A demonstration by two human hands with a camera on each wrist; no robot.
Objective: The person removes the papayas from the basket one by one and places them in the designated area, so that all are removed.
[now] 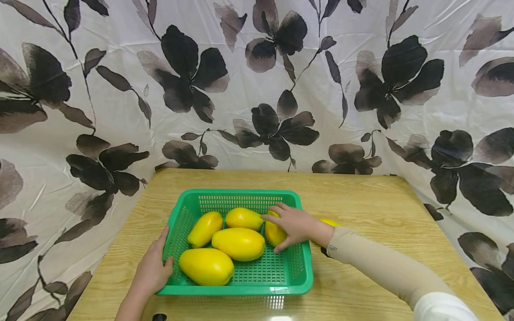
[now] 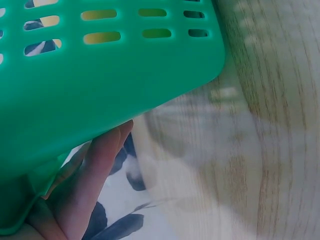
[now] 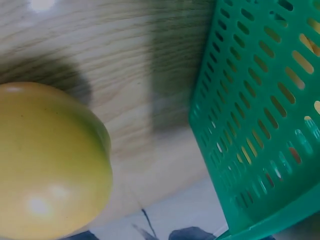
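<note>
- Floral cloth point(image 1: 333, 111): hung behind and along both sides, probably as a screen.
- Wooden table point(image 1: 361, 191): beneath basket and fruit; glossy, throwing back light near the front.
- Green basket point(image 1: 277, 290): set lengthwise across the table, likely for easy reach with both hands; slotted, upright walls, to be cleared from above.
- Beige sleeve point(image 1: 373, 261): slanting over the right part of the table; in the way of a full look at the outside fruit point(image 1: 330, 221).
- Left hand point(image 1: 151, 263): at the basket's left side, pinching the rim between thumb and fingers, likely to stop sliding.
- Right hand point(image 1: 295, 225): in over the right rim, with spread fingers and thumb well apart, across the rightmost fruit point(image 1: 273, 234); perhaps shaped to suit a rounded, smooth skin. Cannot tell how firm any touch.
- Front fruit point(image 1: 206, 266), middle fruit point(image 1: 238, 244), left fruit point(image 1: 205, 229), back fruit point(image 1: 242, 219): all yellow, lying inside the basket, loosely bunched.
- Outside fruit again: on the table, right of the basket and apart from its wall; fuller in the right wrist view.
- Small black object point(image 1: 159, 317): cut off at the bottom edge; cannot tell what.
</note>
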